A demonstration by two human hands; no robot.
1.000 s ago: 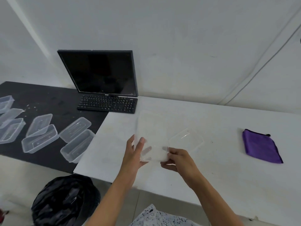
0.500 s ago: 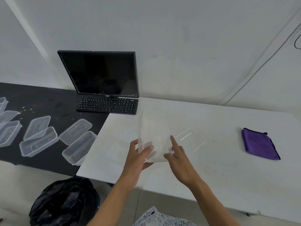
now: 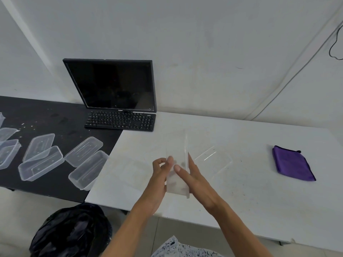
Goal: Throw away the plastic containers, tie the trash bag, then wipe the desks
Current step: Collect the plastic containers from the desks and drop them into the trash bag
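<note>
Left hand (image 3: 159, 176) clamped round one clear container (image 3: 176, 145), right hand (image 3: 197, 180) flat against it; one lid (image 3: 213, 160) beside.

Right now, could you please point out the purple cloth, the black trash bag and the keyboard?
purple cloth (image 3: 291, 163): head view, middle of the folded cloth.
black trash bag (image 3: 70, 232): head view, crumpled top of the bag.
keyboard (image 3: 120, 120): head view, middle rows of keys.

1. White fabric garment with black speckles (image 3: 178, 249), creased.
2. Left of the garment: bare, slim left forearm (image 3: 130, 229); left hand (image 3: 159, 177).
3. Right of the garment: bare right forearm (image 3: 239, 227); right hand (image 3: 196, 180), short pale thumbnail.
</note>
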